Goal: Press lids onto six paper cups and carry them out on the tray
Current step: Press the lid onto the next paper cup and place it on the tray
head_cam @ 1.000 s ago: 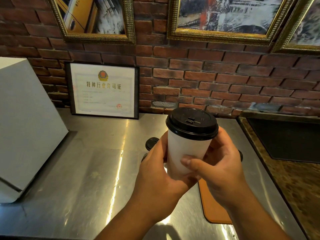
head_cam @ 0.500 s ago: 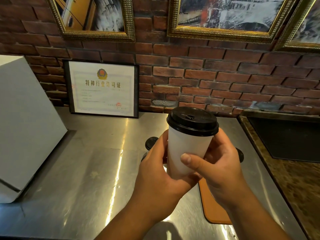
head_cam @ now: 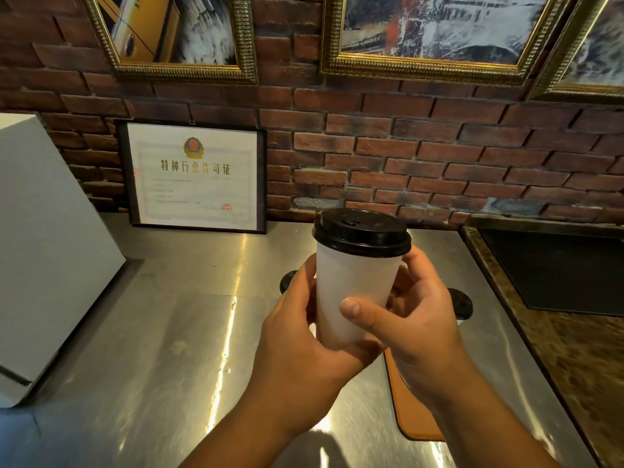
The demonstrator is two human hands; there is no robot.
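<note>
Head view: both hands are wrapped around one white paper cup (head_cam: 354, 298), held upright above the steel worktop (head_cam: 169, 332), the left hand (head_cam: 297, 342) cupping its left side and base, the right hand (head_cam: 415, 325) gripping its right side with the thumb across the front; its black lid (head_cam: 361, 233) sits level and appears fully seated. Two further black lids, at the left (head_cam: 287, 280) and right (head_cam: 461, 304), show partly behind the hands, and an edge of the orange tray (head_cam: 405, 410) lies below the right wrist. At least this one cup is judged capped; the other cups are hidden, so their count and state cannot be told, and the carrying-out is not yet done.
</note>
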